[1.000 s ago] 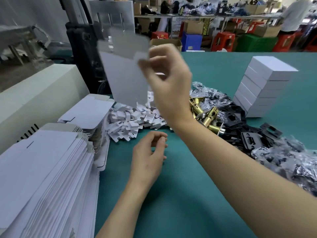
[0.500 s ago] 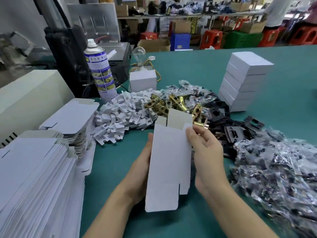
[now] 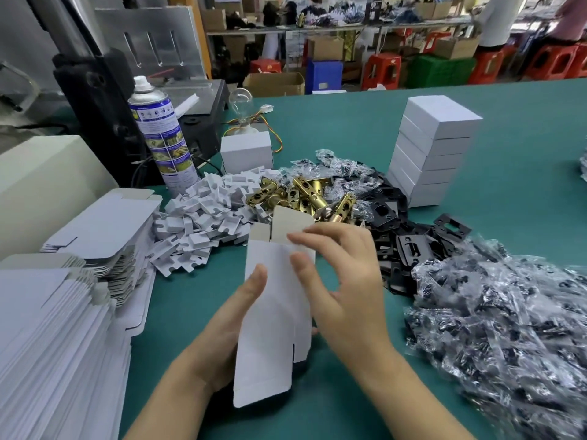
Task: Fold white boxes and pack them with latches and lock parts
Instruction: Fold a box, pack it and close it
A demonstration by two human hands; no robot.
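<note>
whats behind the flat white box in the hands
The left hand holds the flat white box from behind, only its thumb showing in front. Its fingers are covered. The brass latches lie past the top flap.

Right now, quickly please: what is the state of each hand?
Left hand: grips the box, thumb on its front.
Right hand: pinches the box at its upper right edge.

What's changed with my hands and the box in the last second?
The right hand brought the flat box down from head height to low over the table. The left hand, empty before, now holds its left edge. The latches and stacked finished boxes stayed put.
</note>
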